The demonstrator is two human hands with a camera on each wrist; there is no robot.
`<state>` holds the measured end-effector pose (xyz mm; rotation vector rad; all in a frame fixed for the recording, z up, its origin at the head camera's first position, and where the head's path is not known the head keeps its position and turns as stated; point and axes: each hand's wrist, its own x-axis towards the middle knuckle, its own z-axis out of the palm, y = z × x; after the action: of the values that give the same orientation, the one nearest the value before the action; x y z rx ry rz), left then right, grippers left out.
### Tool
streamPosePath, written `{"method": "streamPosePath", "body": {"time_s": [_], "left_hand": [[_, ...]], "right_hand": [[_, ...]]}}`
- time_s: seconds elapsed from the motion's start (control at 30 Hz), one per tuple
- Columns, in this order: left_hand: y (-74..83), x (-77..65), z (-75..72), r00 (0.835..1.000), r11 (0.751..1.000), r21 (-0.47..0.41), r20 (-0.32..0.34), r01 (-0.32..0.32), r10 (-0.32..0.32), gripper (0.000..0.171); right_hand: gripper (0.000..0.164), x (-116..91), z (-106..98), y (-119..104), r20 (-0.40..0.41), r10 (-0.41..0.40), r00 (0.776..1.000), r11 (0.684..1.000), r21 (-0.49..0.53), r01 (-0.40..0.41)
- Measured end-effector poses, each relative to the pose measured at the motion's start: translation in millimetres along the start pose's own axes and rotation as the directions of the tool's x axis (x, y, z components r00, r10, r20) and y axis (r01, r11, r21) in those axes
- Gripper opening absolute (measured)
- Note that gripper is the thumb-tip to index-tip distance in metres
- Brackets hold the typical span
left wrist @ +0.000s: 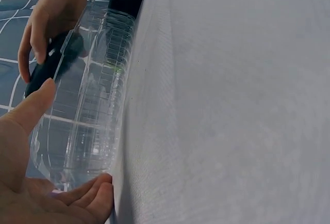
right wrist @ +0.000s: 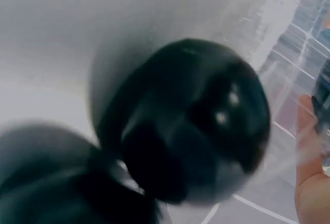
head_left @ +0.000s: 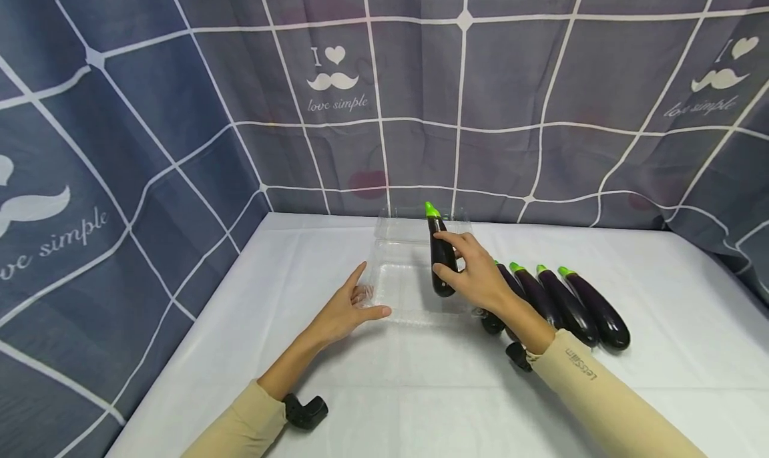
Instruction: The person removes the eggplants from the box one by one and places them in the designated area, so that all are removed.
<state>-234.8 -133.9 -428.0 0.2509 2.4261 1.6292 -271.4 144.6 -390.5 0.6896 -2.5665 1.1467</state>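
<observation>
My right hand (head_left: 477,271) grips a dark purple eggplant (head_left: 443,258) with a bright green stem end, thumb on one side and fingers on the other. The eggplant is tilted above the right part of a clear plastic clamshell box (head_left: 390,284), its stem pointing to the back. At the box's left side is my left hand (head_left: 345,314), thumb and index finger extended, the other fingers against the plastic wall. The left wrist view shows the held eggplant (left wrist: 64,56) behind the clear wall. In the right wrist view, only a sliver of it appears at the right edge.
Several more eggplants (head_left: 595,308) lie side by side on the white tablecloth (head_left: 420,404), right of the box and partly behind my right forearm. One rounded eggplant end (right wrist: 196,121) fills much of the right wrist view. A grey checked curtain (head_left: 414,77) stands behind the table.
</observation>
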Motion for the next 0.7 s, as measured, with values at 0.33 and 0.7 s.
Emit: {"method": "streamPosePath", "body": {"time_s": [0.33, 0.7], "left_hand": [[-0.1, -1.3, 0.8, 1.0, 1.0, 0.004, 0.008, 0.011, -0.011, 0.112], [1.1, -1.0, 0.3, 1.0, 1.0, 0.014, -0.005, 0.01, -0.01, 0.112]], "right_hand": [[0.052, -26.6, -32.4, 0.0, 0.003, 0.052, 0.999, 0.996, -0.071, -0.051], [0.053, -66.8, -81.1, 10.8, -0.008, 0.073, 0.997, 0.987, -0.14, -0.074]]}}
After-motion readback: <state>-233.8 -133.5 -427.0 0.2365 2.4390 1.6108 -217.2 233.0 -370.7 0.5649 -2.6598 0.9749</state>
